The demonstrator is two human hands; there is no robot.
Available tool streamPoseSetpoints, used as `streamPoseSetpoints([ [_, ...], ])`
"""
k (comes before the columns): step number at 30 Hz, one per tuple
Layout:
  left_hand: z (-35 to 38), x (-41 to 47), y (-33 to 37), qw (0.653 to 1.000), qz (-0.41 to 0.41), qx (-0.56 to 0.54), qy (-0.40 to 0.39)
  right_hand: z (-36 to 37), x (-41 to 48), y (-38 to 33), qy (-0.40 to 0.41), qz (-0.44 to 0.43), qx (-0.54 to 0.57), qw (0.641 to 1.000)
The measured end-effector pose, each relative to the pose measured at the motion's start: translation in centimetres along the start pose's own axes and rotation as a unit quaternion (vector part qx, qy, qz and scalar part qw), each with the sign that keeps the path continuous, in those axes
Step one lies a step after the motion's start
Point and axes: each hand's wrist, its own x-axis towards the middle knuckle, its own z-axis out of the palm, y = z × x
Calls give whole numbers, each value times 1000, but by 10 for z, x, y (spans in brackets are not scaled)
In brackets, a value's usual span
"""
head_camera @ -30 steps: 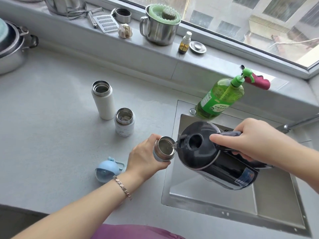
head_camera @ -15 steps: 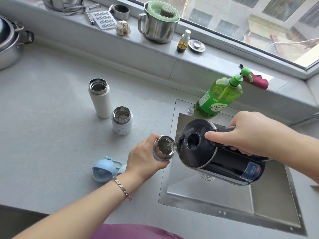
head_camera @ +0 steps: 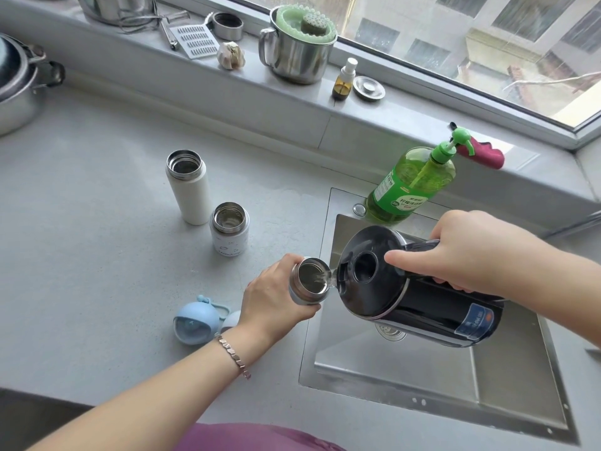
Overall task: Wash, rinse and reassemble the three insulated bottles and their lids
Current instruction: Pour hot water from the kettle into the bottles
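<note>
My left hand (head_camera: 271,296) grips a small open steel bottle (head_camera: 308,281) at the sink's left edge. My right hand (head_camera: 465,253) holds the handle of a black electric kettle (head_camera: 406,291), tipped left over the sink, and water runs from its spout into that bottle. A tall white bottle (head_camera: 188,183) and a short white bottle (head_camera: 230,227) stand open and upright on the counter behind. A round blue lid (head_camera: 195,320) lies on the counter by my left wrist, with a pale lid (head_camera: 231,319) partly hidden behind the wrist.
The steel sink (head_camera: 439,392) lies under the kettle. A green soap pump bottle (head_camera: 409,187) stands at its back edge. The window ledge holds a steel mug (head_camera: 294,50), a small spray bottle (head_camera: 344,80), a grater (head_camera: 195,40) and garlic (head_camera: 231,55). A pot (head_camera: 19,89) sits far left.
The kettle has tipped a little further toward the bottle and keeps pouring. Both hands stay in place, and the camera view has shifted slightly.
</note>
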Motion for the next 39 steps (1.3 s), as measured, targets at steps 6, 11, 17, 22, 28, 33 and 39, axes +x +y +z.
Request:
streamPoseSetpoints([
  [6,1,0,0,1000,7,8,-2,-2,-2,0,-1,0,-16,1000],
  [11,1,0,1,1000,14,15,-6,-4,-3,-2,1,3,-27,1000],
  [17,1,1,1,1000,8,14,-10,-8,-5,-5,4,1,-35,999],
  [22,1,2,2,1000,10,19,-12,-11,-5,-8,8,-8,-50,999],
  [28,2,2,1,1000,12,23,-15,-12,-6,-11,20,-3,-64,998],
  [33,3,3,1,1000,10,20,-16,-14,-6,-15,24,-4,-81,996],
  [39,3,2,3,1000,9,8,-18,-15,-5,-18,26,-7,-91,996],
])
